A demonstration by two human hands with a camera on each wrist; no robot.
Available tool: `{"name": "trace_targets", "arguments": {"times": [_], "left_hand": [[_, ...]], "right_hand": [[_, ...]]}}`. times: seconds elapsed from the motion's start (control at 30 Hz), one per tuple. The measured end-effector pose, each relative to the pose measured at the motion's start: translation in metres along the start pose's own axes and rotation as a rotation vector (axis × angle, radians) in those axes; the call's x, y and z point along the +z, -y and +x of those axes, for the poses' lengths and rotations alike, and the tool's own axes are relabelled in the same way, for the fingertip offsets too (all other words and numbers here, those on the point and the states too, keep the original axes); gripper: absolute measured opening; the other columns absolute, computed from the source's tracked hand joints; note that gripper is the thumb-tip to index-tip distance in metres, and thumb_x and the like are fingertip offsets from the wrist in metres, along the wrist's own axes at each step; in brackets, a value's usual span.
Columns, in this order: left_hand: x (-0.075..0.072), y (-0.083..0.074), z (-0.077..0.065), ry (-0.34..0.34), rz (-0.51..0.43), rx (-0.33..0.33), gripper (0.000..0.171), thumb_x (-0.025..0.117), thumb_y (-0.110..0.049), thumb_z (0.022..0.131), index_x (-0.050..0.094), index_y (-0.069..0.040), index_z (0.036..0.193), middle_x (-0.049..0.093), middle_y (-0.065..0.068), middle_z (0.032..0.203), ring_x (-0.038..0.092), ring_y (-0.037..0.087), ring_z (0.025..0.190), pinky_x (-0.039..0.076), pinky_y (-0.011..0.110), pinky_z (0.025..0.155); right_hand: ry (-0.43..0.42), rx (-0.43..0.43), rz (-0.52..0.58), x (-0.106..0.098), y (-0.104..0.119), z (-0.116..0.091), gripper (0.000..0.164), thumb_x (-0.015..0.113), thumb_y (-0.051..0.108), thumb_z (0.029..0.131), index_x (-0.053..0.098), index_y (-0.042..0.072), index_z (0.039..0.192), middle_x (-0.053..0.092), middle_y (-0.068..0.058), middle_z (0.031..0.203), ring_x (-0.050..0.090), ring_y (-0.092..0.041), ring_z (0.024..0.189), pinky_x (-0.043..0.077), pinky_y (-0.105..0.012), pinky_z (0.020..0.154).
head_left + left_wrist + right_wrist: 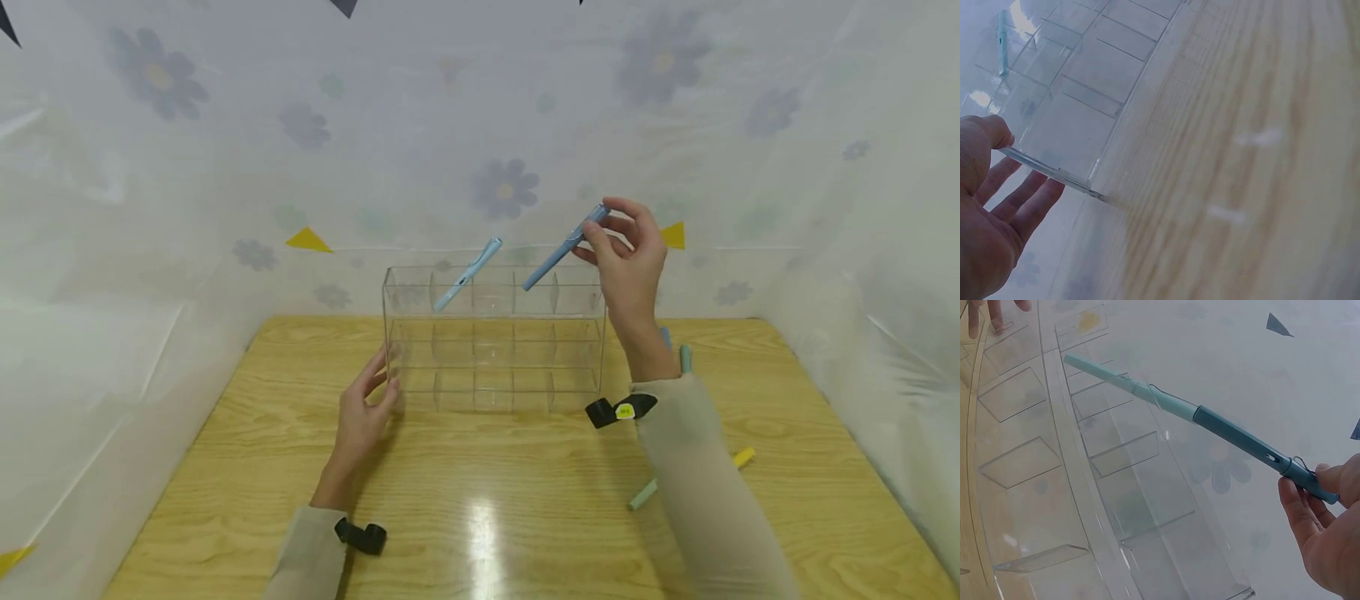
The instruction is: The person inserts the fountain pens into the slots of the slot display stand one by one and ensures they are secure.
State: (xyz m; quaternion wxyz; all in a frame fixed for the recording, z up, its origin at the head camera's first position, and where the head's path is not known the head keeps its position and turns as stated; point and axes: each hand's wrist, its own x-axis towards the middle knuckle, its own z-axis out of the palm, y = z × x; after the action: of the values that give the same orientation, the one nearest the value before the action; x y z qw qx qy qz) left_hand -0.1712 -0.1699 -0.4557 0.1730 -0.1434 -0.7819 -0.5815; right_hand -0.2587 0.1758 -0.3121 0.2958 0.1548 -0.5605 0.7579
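Glossy plastic organizer [493, 342], smooth wood-grain tabletop [450, 475]

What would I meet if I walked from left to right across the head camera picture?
The left hand, then the light blue pen, then the darker blue pen, then the right hand, then the yellow pen.

Clear rack [492, 343], three-tiered, divided: upright, left end gripped by left hand [363, 418]. Light blue pen [468, 274]: leaning in top tier. Darker blue pen [558, 257]: slanting, clip end pinched in right hand [630, 260].
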Motion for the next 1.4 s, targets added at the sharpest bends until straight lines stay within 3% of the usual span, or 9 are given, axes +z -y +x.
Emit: {"name": "trace_targets", "arguments": {"times": [0.3, 0.57, 0.83, 1.1, 1.23, 1.4], "left_hand": [[0.001, 0.000, 0.001, 0.001, 0.006, 0.003, 0.054, 0.058, 0.011, 0.098, 0.048, 0.004, 0.150, 0.051, 0.024, 0.149, 0.061, 0.050, 0.118, 0.058, 0.034, 0.083], [-0.001, 0.001, 0.000, 0.000, 0.021, -0.001, 0.054, 0.058, 0.011, 0.098, 0.047, 0.003, 0.151, 0.051, 0.025, 0.149, 0.060, 0.050, 0.120, 0.055, 0.048, 0.091], [-0.002, 0.001, -0.001, -0.010, 0.005, -0.013, 0.054, 0.058, 0.010, 0.099, 0.048, 0.003, 0.151, 0.051, 0.025, 0.149, 0.059, 0.051, 0.120, 0.061, 0.043, 0.078], [0.001, -0.001, -0.001, -0.007, -0.012, 0.000, 0.054, 0.058, 0.011, 0.098, 0.047, 0.004, 0.150, 0.049, 0.025, 0.150, 0.058, 0.052, 0.121, 0.057, 0.028, 0.086], [0.002, -0.002, 0.001, -0.012, 0.002, -0.003, 0.053, 0.058, 0.011, 0.098, 0.048, 0.004, 0.150, 0.050, 0.025, 0.149, 0.059, 0.050, 0.122, 0.054, 0.031, 0.093], [0.003, -0.002, 0.002, -0.014, -0.005, 0.008, 0.053, 0.058, 0.012, 0.098, 0.048, 0.005, 0.149, 0.050, 0.027, 0.148, 0.059, 0.052, 0.121, 0.055, 0.035, 0.091]], "right_hand": [[0.009, 0.020, -0.044, 0.014, -0.008, 0.012, 0.031, 0.073, 0.001, 0.093, 0.067, 0.003, 0.124, 0.064, -0.018, 0.104, 0.074, -0.026, 0.085, 0.062, -0.036, 0.079], [0.022, 0.046, -0.139, 0.026, -0.023, 0.013, 0.030, 0.072, 0.003, 0.094, 0.065, 0.002, 0.124, 0.066, -0.017, 0.103, 0.075, -0.024, 0.082, 0.062, -0.036, 0.080], [0.086, 0.101, -0.185, 0.035, -0.031, 0.015, 0.028, 0.071, 0.003, 0.096, 0.065, -0.001, 0.123, 0.067, -0.018, 0.103, 0.075, -0.025, 0.081, 0.062, -0.038, 0.080], [0.162, 0.191, -0.274, 0.032, -0.035, 0.013, 0.028, 0.069, 0.005, 0.098, 0.062, -0.007, 0.122, 0.069, -0.021, 0.101, 0.076, -0.030, 0.084, 0.062, -0.035, 0.077], [0.219, 0.230, -0.326, 0.030, -0.035, 0.011, 0.029, 0.068, 0.007, 0.099, 0.062, -0.007, 0.123, 0.070, -0.023, 0.103, 0.075, -0.032, 0.089, 0.062, -0.033, 0.078], [0.264, 0.221, -0.362, 0.028, -0.032, 0.011, 0.028, 0.067, 0.009, 0.100, 0.062, -0.006, 0.122, 0.071, -0.024, 0.105, 0.075, -0.030, 0.091, 0.062, -0.033, 0.078]]}}
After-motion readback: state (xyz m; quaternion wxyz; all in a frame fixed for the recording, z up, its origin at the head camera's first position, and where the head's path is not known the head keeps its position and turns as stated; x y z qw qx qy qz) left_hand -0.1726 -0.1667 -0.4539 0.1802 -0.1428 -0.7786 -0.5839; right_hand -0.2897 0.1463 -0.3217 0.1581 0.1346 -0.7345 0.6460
